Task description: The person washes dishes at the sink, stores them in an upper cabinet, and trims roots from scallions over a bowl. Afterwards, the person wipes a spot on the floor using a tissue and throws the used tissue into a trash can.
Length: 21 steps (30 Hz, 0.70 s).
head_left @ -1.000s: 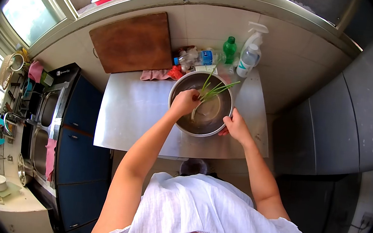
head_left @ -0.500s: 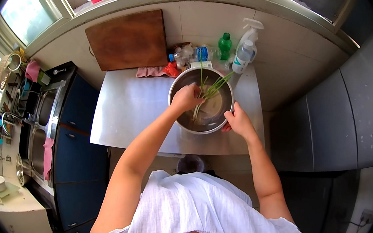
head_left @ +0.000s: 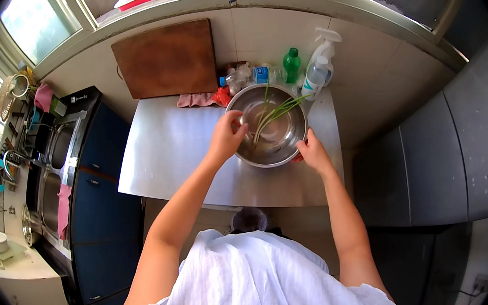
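A round steel bowl [head_left: 266, 162] stands on the metal-topped table [head_left: 162, 161]. Green onions [head_left: 269, 119] lie inside it, their green tips over the far rim. My left hand [head_left: 229, 135] is at the bowl's left rim, thumb and fingers apart, with nothing between them; whether it touches the rim is hard to tell. On the right side, my right hand [head_left: 313, 151] grips the bowl's rim, thumb on top and the other fingers partly hidden beneath.
Behind the bowl are a wooden cutting board [head_left: 167, 58], a pink cloth [head_left: 196, 99], a green bottle [head_left: 291, 65], a clear bottle [head_left: 315, 78] and a spray bottle [head_left: 326, 50]. A double sink [head_left: 52, 200] is at the left, grey cabinet doors [head_left: 436, 156] at the right.
My left hand has let go of the green onions and moved left to the rim, its fingers opening. The onions now rest in the bowl. My right hand stays on the rim.
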Each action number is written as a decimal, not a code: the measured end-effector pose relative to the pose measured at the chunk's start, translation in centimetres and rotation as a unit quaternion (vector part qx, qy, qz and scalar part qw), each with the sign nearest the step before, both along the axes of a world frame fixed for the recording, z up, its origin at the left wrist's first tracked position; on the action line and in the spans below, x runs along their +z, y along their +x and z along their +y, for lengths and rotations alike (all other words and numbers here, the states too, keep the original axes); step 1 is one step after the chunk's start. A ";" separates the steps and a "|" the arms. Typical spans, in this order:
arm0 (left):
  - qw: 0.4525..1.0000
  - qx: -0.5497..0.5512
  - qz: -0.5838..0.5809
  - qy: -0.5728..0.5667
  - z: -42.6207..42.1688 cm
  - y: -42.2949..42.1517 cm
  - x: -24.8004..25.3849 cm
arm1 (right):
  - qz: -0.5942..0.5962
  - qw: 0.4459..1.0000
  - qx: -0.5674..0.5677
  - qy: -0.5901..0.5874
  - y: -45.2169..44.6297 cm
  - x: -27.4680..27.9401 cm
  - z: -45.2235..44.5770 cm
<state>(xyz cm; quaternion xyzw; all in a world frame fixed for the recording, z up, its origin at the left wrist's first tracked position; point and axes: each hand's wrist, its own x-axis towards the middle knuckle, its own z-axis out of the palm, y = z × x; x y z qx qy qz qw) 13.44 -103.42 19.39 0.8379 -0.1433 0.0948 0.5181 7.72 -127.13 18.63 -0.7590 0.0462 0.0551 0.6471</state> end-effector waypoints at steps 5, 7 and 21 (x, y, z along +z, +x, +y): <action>0.999 0.021 0.033 -0.029 2.0 -2.0 -2.0 | -0.003 1.000 0.008 0.024 3.6 -3.4 -2.5; 0.998 0.027 0.063 -0.013 2.5 -2.6 -3.1 | 0.004 1.000 0.010 0.016 4.7 -3.8 -3.3; 0.953 0.023 0.287 -0.092 -0.9 -1.7 -5.2 | 0.011 1.000 0.007 -0.014 8.1 -4.8 -5.6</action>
